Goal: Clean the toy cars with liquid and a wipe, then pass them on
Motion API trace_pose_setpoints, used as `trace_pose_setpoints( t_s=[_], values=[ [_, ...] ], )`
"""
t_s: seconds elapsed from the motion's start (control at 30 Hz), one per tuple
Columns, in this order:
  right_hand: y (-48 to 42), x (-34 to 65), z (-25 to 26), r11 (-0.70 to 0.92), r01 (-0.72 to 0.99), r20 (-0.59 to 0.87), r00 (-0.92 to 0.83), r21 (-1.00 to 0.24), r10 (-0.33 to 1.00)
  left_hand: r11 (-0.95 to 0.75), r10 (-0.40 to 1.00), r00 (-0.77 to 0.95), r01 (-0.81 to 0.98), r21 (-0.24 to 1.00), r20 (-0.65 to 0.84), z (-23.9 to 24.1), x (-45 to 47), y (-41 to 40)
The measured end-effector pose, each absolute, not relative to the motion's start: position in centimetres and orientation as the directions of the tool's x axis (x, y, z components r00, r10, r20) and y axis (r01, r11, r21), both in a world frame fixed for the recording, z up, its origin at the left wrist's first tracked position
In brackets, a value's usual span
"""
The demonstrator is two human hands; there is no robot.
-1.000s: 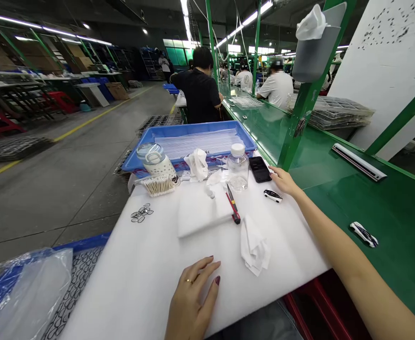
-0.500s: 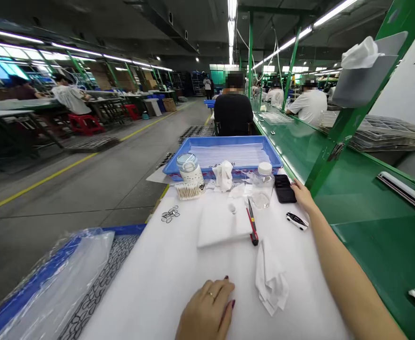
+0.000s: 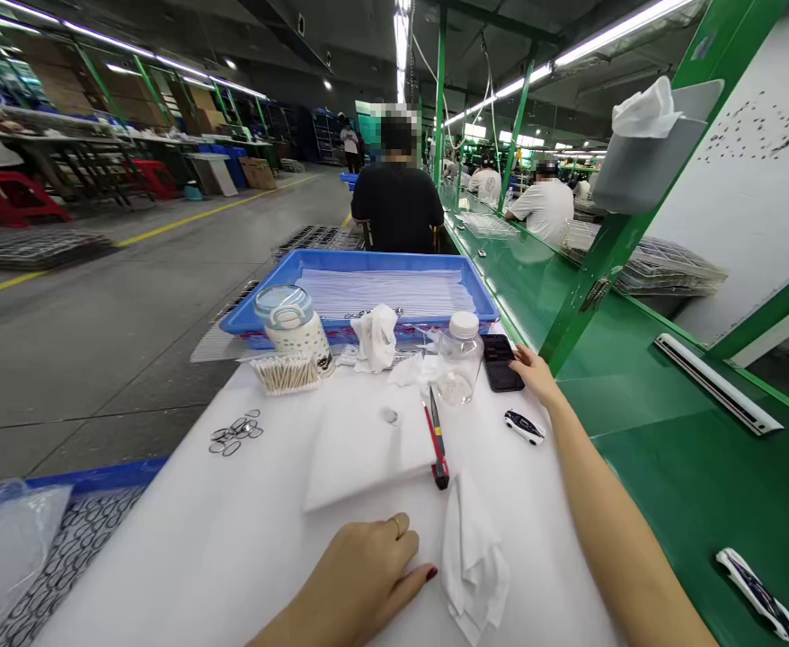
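My left hand [image 3: 360, 571] rests on the white-covered table, fingers loosely bent with their tips hidden, thumb stretched apart; nothing shows in it. My right hand [image 3: 533, 370] reaches forward, its fingertips touching the right edge of a dark phone [image 3: 500, 364] that lies flat. Ahead of my left hand is a white foam-like pad [image 3: 360, 449] with a small round clear piece [image 3: 389, 415] on it. Red-and-black tweezers [image 3: 438, 445] lie along its right side. A crumpled white cloth [image 3: 474, 562] is right of my left hand, and a small white-and-black car-shaped piece [image 3: 524, 427] lies near my right forearm.
A blue tray [image 3: 360, 261] stands at the back. Before it are a jar [image 3: 290, 323], cotton swabs [image 3: 287, 373], crumpled tissue [image 3: 376, 337] and a clear bottle [image 3: 460, 359]. Several dark rings [image 3: 234, 433] lie left. A green post [image 3: 610, 252] rises at right; a person [image 3: 398, 202] sits ahead.
The view has swung right, so the table things appear further left. My left hand's fingers have bent under. My right fingertips now reach slightly over the phone's edge.
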State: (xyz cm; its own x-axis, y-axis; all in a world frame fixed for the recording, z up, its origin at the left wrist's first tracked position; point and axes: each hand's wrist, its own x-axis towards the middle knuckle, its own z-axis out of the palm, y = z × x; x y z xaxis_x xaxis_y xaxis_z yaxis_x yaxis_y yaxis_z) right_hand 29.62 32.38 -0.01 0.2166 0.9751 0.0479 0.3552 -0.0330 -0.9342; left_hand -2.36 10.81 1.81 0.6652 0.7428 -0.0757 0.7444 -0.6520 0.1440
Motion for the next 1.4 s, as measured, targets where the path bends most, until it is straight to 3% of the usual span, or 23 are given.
trace_pose_setpoints(
  t_s=[0.17, 0.3, 0.57, 1.03, 1.23, 1.4],
  values=[
    [32.8, 29.5, -0.1, -0.053, 0.357, 0.027, 0.216, -0.932, 0.976, -0.620, 0.741, 0.670, 0.707, 0.340, -0.042, 0.5, -4.0, 10.9],
    [32.7, 29.5, 0.4, -0.079, 0.334, -0.019, 0.180, -0.939, 0.984, -0.610, 0.739, 0.673, 0.686, 0.397, -0.025, 0.6, -4.0, 11.0],
    [31.4, 29.8, 1.5, -0.067, 0.278, -0.057, 0.044, -0.958, 0.997, -0.607, 0.741, 0.670, 0.697, 0.380, -0.045, 0.9, -4.0, 11.0],
    [34.1, 27.9, -0.5, -0.102, 0.447, 0.011, 0.244, -0.888, 0.970, -0.646, 0.730, 0.675, 0.733, 0.211, -0.106, -0.5, -3.1, 10.7],
    [34.0, 28.2, -0.5, -0.117, 0.425, -0.015, 0.236, -0.898, 0.972, -0.649, 0.730, 0.678, 0.727, 0.224, -0.086, -0.4, -3.3, 10.8],
    [33.8, 28.5, -0.3, -0.127, 0.390, -0.042, 0.221, -0.912, 0.974, -0.626, 0.719, 0.675, 0.732, 0.270, -0.163, 0.8, -3.3, 10.9]
  ],
)
